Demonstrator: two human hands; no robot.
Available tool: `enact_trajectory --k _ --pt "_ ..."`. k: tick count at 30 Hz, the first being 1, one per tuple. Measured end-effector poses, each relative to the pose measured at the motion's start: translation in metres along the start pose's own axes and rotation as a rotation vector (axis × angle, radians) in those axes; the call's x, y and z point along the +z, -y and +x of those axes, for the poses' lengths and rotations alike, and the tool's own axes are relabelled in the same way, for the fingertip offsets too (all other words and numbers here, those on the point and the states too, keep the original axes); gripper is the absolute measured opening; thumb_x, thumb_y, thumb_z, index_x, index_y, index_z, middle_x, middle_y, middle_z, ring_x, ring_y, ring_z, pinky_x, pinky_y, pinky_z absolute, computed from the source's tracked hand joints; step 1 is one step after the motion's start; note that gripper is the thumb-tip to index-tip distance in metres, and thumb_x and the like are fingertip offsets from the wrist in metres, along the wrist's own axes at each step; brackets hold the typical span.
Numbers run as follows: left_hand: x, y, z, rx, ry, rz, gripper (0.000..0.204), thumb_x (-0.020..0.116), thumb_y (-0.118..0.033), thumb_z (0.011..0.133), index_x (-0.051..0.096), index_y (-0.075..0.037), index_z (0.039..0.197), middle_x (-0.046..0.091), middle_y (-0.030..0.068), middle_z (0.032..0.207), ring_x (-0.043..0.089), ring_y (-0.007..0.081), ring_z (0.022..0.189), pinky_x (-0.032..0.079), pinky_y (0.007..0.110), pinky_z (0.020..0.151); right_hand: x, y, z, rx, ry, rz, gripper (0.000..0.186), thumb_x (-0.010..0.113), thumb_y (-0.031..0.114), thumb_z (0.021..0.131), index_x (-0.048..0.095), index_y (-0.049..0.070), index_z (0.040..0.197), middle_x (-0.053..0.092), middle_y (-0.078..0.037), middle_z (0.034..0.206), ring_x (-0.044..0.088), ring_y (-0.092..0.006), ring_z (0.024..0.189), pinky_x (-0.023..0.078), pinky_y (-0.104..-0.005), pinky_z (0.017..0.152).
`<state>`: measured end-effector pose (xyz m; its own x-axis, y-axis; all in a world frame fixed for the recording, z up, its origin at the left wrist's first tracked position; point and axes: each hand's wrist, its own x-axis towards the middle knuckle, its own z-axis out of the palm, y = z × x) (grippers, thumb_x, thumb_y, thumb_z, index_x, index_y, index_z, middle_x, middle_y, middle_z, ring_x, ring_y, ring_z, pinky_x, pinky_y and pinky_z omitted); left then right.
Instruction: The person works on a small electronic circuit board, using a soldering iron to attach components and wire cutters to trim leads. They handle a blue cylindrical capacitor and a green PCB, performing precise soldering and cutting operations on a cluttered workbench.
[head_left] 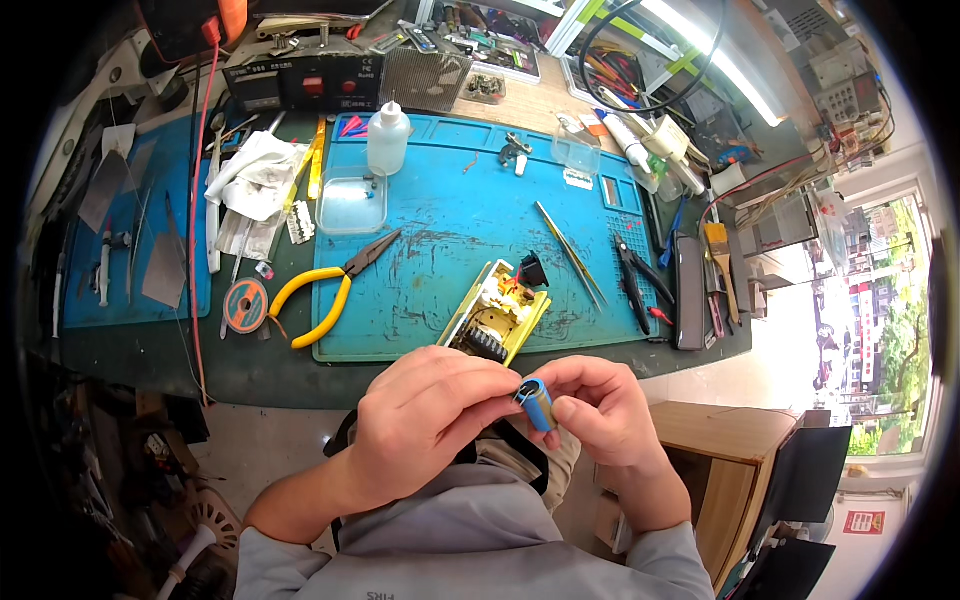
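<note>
Low in the view, my right hand (598, 420) holds a small blue cylindrical component (541, 410), apparently a capacitor, tilted with its dark top toward my left hand (445, 415). My left fingers are closed at that top end, on what look like its thin leads. Just beyond both hands lies an opened yellow device housing (513, 323) with exposed wiring and dark parts, on the blue work mat (410, 270). Yellow-handled pliers (322, 312) lie to the left of the housing, and tweezers (570, 253) and black cutters (630, 275) to its right.
A white bottle (387, 145), plastic tray (351, 205), solder spool (247, 306) and crumpled tissue (258, 178) sit around the mat. A black instrument box (330, 85) stands behind, a brush (718, 255) at the right. A wooden cabinet (720, 430) is below at right.
</note>
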<state>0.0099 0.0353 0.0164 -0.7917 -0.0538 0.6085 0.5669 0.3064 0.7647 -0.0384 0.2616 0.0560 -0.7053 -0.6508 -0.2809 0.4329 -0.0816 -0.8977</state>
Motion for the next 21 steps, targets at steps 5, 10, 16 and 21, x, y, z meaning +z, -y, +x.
enact_trajectory --k 5,10,16,21 --pt "-0.0011 -0.0022 0.0021 0.02 -0.004 -0.019 0.028 0.087 -0.001 0.078 0.078 -0.003 0.104 0.077 0.0077 0.103 0.073 0.0257 0.089 0.059 0.036 0.075 0.0022 0.0005 -0.0015 0.003 -0.02 -0.004 0.029 0.064 0.004 0.104 0.068 -0.004 0.131 0.077 -0.008 0.108 0.072 -0.0103 0.088 0.061 -0.0233 0.072" --pt "-0.0014 -0.0032 0.0022 0.016 0.002 -0.031 0.028 0.086 0.0 0.078 0.078 -0.003 0.104 0.078 0.0078 0.104 0.073 0.0254 0.09 0.059 0.035 0.077 -0.0001 -0.0017 -0.0031 0.011 -0.032 -0.022 0.029 0.064 0.003 0.104 0.068 -0.004 0.132 0.077 -0.008 0.105 0.072 -0.0103 0.086 0.061 -0.0235 0.072" --pt "-0.0008 -0.0032 0.0035 -0.015 -0.005 -0.044 0.027 0.086 0.001 0.078 0.078 -0.003 0.104 0.078 0.0084 0.102 0.073 0.0254 0.089 0.059 0.035 0.076 0.0032 -0.0019 -0.0032 -0.002 -0.033 -0.002 0.029 0.064 0.003 0.104 0.068 -0.004 0.132 0.076 -0.007 0.105 0.071 -0.0094 0.085 0.06 -0.0235 0.073" --pt "0.0017 -0.0041 -0.0003 -0.176 -0.047 -0.153 0.024 0.087 0.002 0.079 0.078 -0.004 0.101 0.078 0.0088 0.098 0.073 0.0236 0.084 0.059 0.033 0.072 0.0058 -0.0051 -0.0005 -0.113 -0.028 -0.097 0.029 0.065 0.0 0.102 0.067 -0.003 0.131 0.073 -0.008 0.115 0.07 -0.0107 0.096 0.058 -0.0253 0.08"
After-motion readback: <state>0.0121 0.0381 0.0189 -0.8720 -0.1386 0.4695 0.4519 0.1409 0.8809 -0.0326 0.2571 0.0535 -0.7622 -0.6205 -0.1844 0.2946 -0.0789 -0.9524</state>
